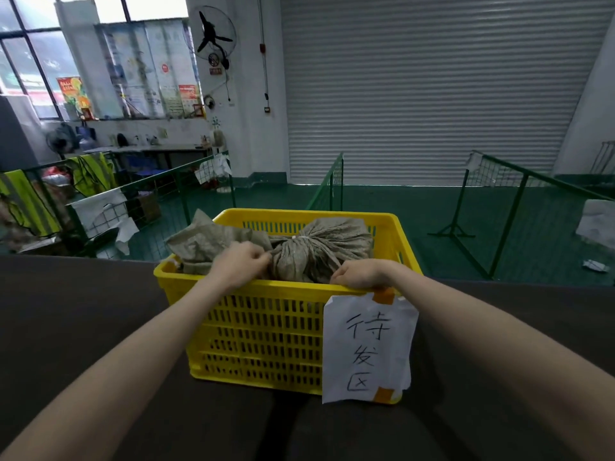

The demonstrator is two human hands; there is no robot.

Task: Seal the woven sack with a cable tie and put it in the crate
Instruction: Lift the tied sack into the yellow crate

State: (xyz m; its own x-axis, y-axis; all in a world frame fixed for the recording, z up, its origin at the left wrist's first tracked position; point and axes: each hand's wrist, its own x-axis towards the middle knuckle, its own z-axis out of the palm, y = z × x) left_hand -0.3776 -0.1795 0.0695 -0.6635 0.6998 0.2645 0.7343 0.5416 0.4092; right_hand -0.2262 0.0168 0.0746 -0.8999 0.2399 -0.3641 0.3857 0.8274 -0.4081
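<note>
- Dim indoor scene; daylight comes from windows far up-left of the hands, blown out white.
- Crate under the hands is evenly lit, no hard shadows.
- Dark surface around it shows almost no detail.
- Wide-angle bend at edges: shutter slats curve, forearms stretch.
- Soft, compressed overall; background slightly smeared.

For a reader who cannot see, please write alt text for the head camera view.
Two bare hands, left hand and right hand, grip a tied woven sack inside a yellow crate. A handwritten paper label is taped on the crate's front.
</note>
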